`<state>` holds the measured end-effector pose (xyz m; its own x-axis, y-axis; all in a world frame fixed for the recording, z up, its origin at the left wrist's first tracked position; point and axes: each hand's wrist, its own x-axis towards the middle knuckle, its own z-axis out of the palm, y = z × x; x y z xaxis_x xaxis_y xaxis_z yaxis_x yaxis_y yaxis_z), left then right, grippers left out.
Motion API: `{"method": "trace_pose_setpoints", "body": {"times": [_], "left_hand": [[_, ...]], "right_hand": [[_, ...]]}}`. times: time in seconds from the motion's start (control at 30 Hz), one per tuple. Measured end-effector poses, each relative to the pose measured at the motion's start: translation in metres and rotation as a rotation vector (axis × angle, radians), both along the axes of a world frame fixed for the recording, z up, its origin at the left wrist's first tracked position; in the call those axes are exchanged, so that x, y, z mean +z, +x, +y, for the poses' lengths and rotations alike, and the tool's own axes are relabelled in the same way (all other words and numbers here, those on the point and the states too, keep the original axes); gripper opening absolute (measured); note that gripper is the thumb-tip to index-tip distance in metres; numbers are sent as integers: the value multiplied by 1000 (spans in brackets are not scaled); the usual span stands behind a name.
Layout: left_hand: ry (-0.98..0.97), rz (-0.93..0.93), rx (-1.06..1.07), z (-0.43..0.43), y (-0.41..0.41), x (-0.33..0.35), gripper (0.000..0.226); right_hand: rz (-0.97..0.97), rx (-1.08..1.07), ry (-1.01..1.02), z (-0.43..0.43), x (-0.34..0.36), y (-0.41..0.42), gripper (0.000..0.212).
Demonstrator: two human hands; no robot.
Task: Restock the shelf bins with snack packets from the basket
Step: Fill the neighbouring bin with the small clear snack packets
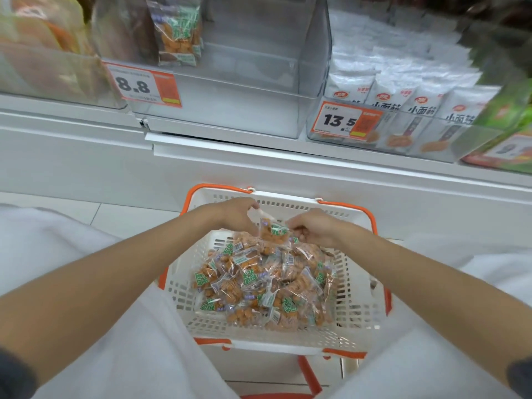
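head view: white basket with orange handles, below the shelf, heaped with clear snack packets, green labels, orange pieces inside. left hand and right hand each pinch one packet just above the heap, fingers curled. shelf bin tagged "8.8" is nearly bare, with a few like packets at its left. next bin's tag reads "13.5"; white packs read "小面筋".

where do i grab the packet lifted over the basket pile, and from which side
Pinch the flat sealed strip along its top, coming from above. The packet hangs upright over the pile in the basket, its middle bulging with snacks, so only the edges give the fingers a flat hold. The left hand pinches the top corner; the right hand pinches its right edge.
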<state>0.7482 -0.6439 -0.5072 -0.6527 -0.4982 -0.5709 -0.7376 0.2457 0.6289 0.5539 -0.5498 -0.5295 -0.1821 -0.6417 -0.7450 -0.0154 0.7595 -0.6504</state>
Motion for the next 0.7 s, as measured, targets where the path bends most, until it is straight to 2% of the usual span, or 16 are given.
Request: {"method": "trace_pose_setpoints", "body": {"times": [0.03, 0.07, 0.13, 0.2, 0.27, 0.37, 0.43, 0.53, 0.57, 0.63, 0.67, 0.7], "left_hand": [[62, 88, 45, 0, -1, 4, 66], [106, 184, 103, 1, -2, 7, 55], [109, 320, 235, 0, -4, 14, 36], [107, 379, 345, -4, -6, 17, 31], [166, 409, 460, -8, -8, 20, 30], [201, 410, 538, -13, -9, 23, 27], [212, 412, 535, -13, -9, 22, 34], [265, 434, 558, -10, -10, 22, 40], [265, 444, 574, -9, -10, 24, 40], [238, 476, 630, -9, -10, 24, 37], [211, 493, 658, -10, -11, 23, 37], [177, 509, 684, -10, -12, 23, 39]], "right_hand": [[-148, -65, 9, 2, 18, -1, 6], [-251, -117, 11, 4, 31, -2, 8], [-340, -206, -20, 6, 44, 0, 14], [-295, -259, -106, 4, 48, 7, 26], [-156, -237, -216, -1, 46, 12, 42], [-52, -49, -294, -7, 43, 22, 63], [47, 40, -313, -10, 37, 26, 78], [204, 80, -393, -14, 29, 28, 77], [227, 102, -412, -14, 29, 27, 70], [254, 122, -458, -15, 30, 27, 38], [279, 117, -482, -15, 32, 29, 34], [289, 110, -516, -15, 32, 30, 42]]}}
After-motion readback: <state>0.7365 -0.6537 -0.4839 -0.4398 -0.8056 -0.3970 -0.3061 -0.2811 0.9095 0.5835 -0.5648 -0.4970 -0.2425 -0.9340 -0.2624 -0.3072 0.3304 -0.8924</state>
